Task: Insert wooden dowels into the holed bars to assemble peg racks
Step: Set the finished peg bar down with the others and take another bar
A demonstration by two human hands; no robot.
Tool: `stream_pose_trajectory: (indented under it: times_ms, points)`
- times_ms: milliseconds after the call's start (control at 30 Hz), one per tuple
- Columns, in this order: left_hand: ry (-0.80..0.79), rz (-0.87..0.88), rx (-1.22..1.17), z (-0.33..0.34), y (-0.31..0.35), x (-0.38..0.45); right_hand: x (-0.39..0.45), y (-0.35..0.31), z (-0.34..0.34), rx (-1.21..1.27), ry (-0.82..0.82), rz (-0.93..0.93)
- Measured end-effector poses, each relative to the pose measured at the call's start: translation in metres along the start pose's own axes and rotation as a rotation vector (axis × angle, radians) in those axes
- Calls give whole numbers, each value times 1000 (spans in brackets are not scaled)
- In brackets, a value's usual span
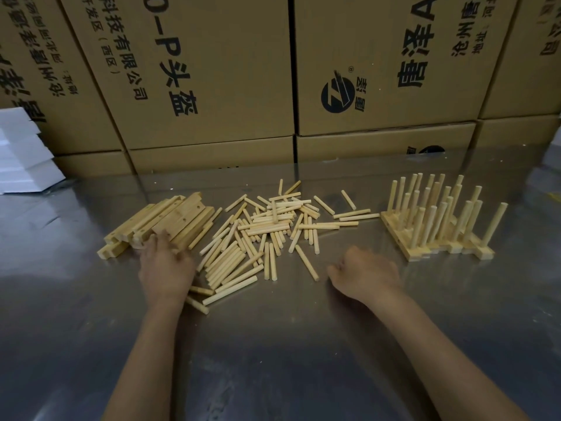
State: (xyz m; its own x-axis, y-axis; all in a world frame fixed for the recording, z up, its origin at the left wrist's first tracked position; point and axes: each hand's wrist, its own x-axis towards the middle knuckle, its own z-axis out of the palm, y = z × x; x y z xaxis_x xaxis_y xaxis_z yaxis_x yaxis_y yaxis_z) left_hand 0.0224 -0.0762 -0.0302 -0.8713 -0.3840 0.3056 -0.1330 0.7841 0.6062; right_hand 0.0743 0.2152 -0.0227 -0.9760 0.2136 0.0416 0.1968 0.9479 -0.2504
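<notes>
A person's two bare forearms reach forward over a shiny metal desk. The left hand lies palm down at the near end of a stack of holed bars, its fingers reaching onto the stack. The picture is blurred there, so whether they grip a bar or only touch it cannot be told.

The right hand rests on the desk with its fingers curled under; nothing shows in its grasp, though the fingertips are hidden beneath the hand.

Between the hands, and spreading away from them, lies a loose heap of wooden dowels, some tucked under the left wrist. To the right of the right hand, near but apart from it, stand assembled peg racks, crowded together with their pegs upright.

Stacked cardboard boxes with printed characters wall off the back of the desk. White sheets are cut off at the left edge.
</notes>
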Motion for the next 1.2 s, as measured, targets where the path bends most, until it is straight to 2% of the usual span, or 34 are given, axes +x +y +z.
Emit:
stream_pose_trajectory:
  times_ms: [233, 367, 600, 700, 900, 1000, 1200]
  points:
    - [113, 88, 55, 6, 7, -4, 0, 1, 2, 14, -4, -9]
    - [93, 92, 25, 9, 11, -4, 0, 1, 1, 20, -4, -11]
    - [0, 54, 233, 14, 9, -2, -1, 0, 0, 25, -13, 3]
    - [-7, 37, 248, 15, 9, -2, -1, -1, -1, 28, -19, 11]
    - [-7, -38, 20, 11, 10, 0, -1, -1, -2, 37, -40, 17]
    - [52, -117, -213, 9, 11, 3, 0, 1, -2, 46, -37, 18]
    - [163, -166, -398, 3, 19, 2, 1, 2, -2, 67, -42, 23]
